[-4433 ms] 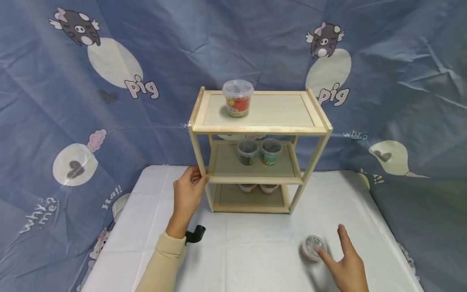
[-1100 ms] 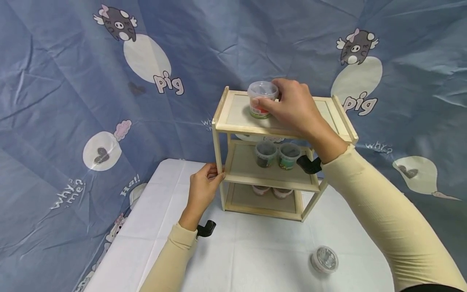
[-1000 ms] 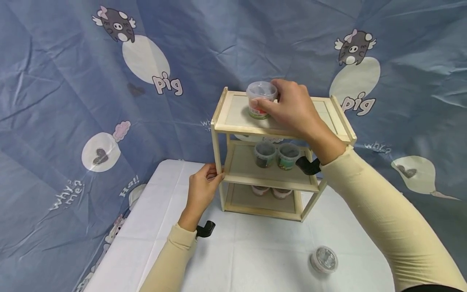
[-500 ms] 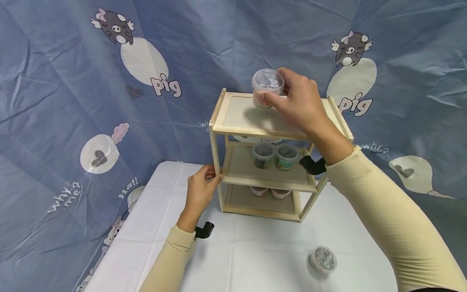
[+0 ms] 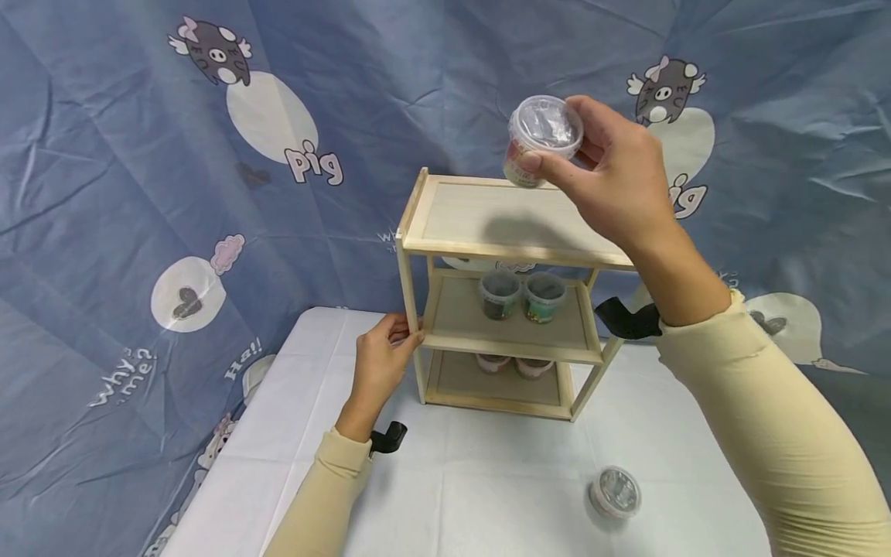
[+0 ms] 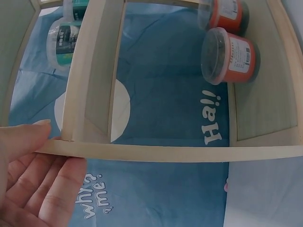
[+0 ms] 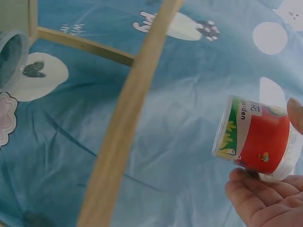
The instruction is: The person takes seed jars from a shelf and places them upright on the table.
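My right hand (image 5: 616,174) grips a clear plastic tub (image 5: 525,158) with a red label, raised above the top board of a small wooden shelf rack (image 5: 480,213). In the right wrist view the tub (image 7: 260,137) lies between thumb and fingers, its printed side showing. My left hand (image 5: 383,356) pinches the rack's front left post at middle-shelf height. Seen from the left wrist, thumb and fingers (image 6: 59,184) close around that post (image 6: 156,152). Two green-labelled tubs (image 5: 500,294) stand side by side on the middle shelf.
Two pink-orange tubs (image 5: 534,367) sit on the bottom shelf, partly hidden by the middle board. Another lidded tub (image 5: 616,493) stands on the white tablecloth (image 5: 501,480) at front right. A blue patterned curtain (image 5: 390,139) hangs close behind the rack.
My right hand has lifted the red-labelled tub off the top board and carried it up and to the right, tilting it. The left hand keeps its hold on the post.
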Demonstrator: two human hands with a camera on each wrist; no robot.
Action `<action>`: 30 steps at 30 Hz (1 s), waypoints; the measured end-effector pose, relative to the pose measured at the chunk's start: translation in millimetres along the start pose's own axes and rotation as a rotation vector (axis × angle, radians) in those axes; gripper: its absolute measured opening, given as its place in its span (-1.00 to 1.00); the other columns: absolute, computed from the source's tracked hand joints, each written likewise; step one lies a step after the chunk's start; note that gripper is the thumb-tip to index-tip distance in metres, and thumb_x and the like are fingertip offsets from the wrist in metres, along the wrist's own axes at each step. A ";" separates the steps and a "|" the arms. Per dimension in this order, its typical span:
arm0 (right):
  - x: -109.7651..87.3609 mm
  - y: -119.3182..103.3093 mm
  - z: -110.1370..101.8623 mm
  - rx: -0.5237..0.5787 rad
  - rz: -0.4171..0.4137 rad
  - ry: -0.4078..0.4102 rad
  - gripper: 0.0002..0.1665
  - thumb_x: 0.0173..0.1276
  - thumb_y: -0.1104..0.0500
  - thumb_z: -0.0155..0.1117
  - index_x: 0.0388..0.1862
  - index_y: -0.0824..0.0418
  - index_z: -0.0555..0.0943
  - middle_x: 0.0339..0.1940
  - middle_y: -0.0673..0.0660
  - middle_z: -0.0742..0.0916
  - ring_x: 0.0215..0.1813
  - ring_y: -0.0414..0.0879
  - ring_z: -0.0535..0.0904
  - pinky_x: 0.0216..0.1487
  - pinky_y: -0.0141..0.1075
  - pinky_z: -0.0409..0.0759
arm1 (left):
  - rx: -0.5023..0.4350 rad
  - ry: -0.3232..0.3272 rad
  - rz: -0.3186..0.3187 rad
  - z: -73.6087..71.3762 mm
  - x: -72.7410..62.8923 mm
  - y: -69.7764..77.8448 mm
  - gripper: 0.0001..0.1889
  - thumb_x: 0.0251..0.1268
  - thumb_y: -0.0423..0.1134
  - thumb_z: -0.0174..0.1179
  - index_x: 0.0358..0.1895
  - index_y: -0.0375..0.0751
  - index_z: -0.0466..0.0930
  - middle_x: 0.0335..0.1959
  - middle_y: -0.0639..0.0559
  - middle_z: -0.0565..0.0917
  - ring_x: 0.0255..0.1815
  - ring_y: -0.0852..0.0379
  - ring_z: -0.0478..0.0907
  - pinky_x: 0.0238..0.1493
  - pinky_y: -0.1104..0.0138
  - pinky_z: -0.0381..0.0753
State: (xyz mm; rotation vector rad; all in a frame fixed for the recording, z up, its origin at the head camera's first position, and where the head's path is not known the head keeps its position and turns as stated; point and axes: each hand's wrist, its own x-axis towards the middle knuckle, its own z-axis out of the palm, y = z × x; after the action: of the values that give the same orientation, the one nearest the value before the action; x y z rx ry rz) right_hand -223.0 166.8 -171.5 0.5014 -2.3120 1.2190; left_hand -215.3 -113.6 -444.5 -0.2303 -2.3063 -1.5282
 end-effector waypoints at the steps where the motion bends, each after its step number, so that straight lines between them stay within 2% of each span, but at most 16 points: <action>1: -3.2 -0.3 -3.1 0.001 0.002 0.004 -0.26 0.31 0.10 0.62 0.41 0.23 0.54 0.24 0.16 0.73 0.28 -0.15 0.66 0.30 -0.37 0.58 | 0.000 0.000 -0.001 0.0 -0.1 -0.4 -0.79 0.35 -0.39 0.44 -0.01 -0.30 0.73 -0.12 -0.13 0.80 -0.06 0.01 0.78 -0.04 0.24 0.79; 5: -19.3 0.2 -13.1 -0.006 -0.016 0.010 -0.24 0.32 0.13 0.60 0.45 0.21 0.52 0.30 0.13 0.71 0.29 -0.14 0.65 0.30 -0.36 0.59 | 0.000 0.002 -0.005 -0.4 -1.1 -1.0 -0.79 0.34 -0.38 0.45 -0.01 -0.31 0.73 -0.12 -0.13 0.80 -0.07 0.01 0.78 -0.05 0.24 0.79; 9: -38.4 2.5 -17.9 -0.026 -0.059 0.016 -0.26 0.31 0.16 0.61 0.44 0.18 0.54 0.29 0.11 0.71 0.30 -0.13 0.65 0.31 -0.36 0.58 | 0.000 -0.004 0.001 -1.0 -1.0 -1.5 -0.79 0.36 -0.37 0.44 0.00 -0.31 0.72 -0.11 -0.13 0.80 -0.05 0.02 0.78 -0.03 0.26 0.78; 14: -61.8 2.2 -25.4 -0.069 -0.076 0.026 -0.26 0.28 0.20 0.63 0.43 0.10 0.57 0.28 0.10 0.72 0.31 -0.13 0.64 0.31 -0.39 0.57 | 0.019 -0.017 0.000 -0.5 0.6 -1.7 -0.78 0.38 -0.34 0.43 0.02 -0.30 0.71 -0.10 -0.11 0.79 -0.04 0.05 0.77 -0.02 0.29 0.77; 24: -98.5 -2.9 -40.6 -0.098 -0.112 0.072 -0.10 0.14 0.42 0.65 0.47 0.11 0.55 0.27 0.10 0.72 0.24 -0.30 0.64 0.23 -0.50 0.57 | 0.041 -0.010 0.005 -1.5 2.5 0.8 -0.77 0.37 -0.34 0.44 0.02 -0.30 0.72 -0.10 -0.10 0.80 -0.07 0.03 0.78 -0.06 0.22 0.79; 30: -121.3 -1.5 -46.3 -0.133 -0.155 0.060 0.02 0.03 0.55 0.65 0.49 0.10 0.53 0.28 0.12 0.71 0.25 -0.31 0.63 0.24 -0.52 0.55 | 0.039 -0.017 0.001 -1.3 1.4 0.7 -0.75 0.37 -0.33 0.44 0.03 -0.32 0.71 -0.10 -0.11 0.80 -0.07 0.05 0.78 -0.06 0.24 0.79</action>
State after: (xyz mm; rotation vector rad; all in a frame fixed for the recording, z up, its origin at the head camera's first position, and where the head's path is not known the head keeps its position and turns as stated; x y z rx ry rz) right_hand -111.7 216.6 -216.2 0.5763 -2.2404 0.9874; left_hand -216.0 -114.5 -442.9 -0.2355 -2.3460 -1.4852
